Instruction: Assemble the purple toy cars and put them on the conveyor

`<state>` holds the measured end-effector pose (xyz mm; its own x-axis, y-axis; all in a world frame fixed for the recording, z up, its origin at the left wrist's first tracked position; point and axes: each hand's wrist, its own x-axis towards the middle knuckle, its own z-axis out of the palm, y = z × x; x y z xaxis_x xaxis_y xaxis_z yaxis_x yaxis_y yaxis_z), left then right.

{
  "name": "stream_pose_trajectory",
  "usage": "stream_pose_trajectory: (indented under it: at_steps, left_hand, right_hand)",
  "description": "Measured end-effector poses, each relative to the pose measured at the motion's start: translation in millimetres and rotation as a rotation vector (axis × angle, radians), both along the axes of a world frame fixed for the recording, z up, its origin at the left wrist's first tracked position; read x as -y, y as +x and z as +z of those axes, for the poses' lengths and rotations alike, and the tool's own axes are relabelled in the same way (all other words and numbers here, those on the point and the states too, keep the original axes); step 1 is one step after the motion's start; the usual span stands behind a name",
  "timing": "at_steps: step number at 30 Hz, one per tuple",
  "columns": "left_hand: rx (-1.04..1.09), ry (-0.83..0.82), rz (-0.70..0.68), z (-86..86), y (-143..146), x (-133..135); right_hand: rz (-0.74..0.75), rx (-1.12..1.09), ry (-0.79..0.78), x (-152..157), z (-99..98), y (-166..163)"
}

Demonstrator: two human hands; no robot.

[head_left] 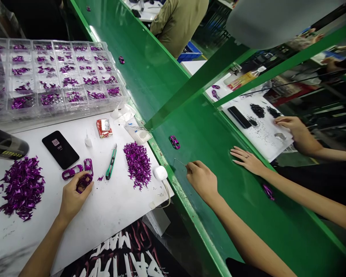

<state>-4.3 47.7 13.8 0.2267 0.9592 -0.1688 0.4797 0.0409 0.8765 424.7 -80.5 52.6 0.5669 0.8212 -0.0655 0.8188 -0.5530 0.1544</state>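
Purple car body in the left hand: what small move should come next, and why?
Probably bring the right hand and its thin wire across to the car body, since the left hand holds that body up while the wire is pinched out over the belt, away from it.

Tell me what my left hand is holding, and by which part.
A purple toy car shell, pinched along its near edge by your left hand.

I am looking down across a green conveyor belt [161, 65], where a person in an olive shirt [178, 23] is standing beside a blue crate [190, 53] and a green crossbar [202, 80] is spanning the line.
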Motion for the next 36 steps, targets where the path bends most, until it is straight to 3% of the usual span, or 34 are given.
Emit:
stream_pose_trajectory:
  at_steps: [6,10,13,17,24,30,36]
  left_hand:
    - [-0.010,-0.015,-0.010,3.5,1,0]
    - [-0.020,-0.010,-0.014,4.0,1,-1]
    - [-0.001,-0.018,-0.017,4.1,2,0]
    - [0.087,-0.016,-0.033,6.3,3,2]
    - [0.197,0.050,-0.074,11.8,1,2]
    - [0.642,-0.232,-0.062,5.9,-1,0]
    - [0.853,-0.404,-0.097,1.8,1,-2]
  right_hand:
    - [-0.033,0.031,0.092,-2,51.9,5]
    - [0.067,-0.097,0.231,-32,73.1,-14]
    - [0.176,-0.248,0.334,-66,69.0,-35]
    - [0.248,-0.254,0.367,-106,61.2,-48]
    - [0.354,-0.246,0.260,-152,59.2,-46]
    - [0.418,-0.191,0.196,-167,68.9,-46]
    - [0.434,-0.173,0.120,-177,67.6,-42]
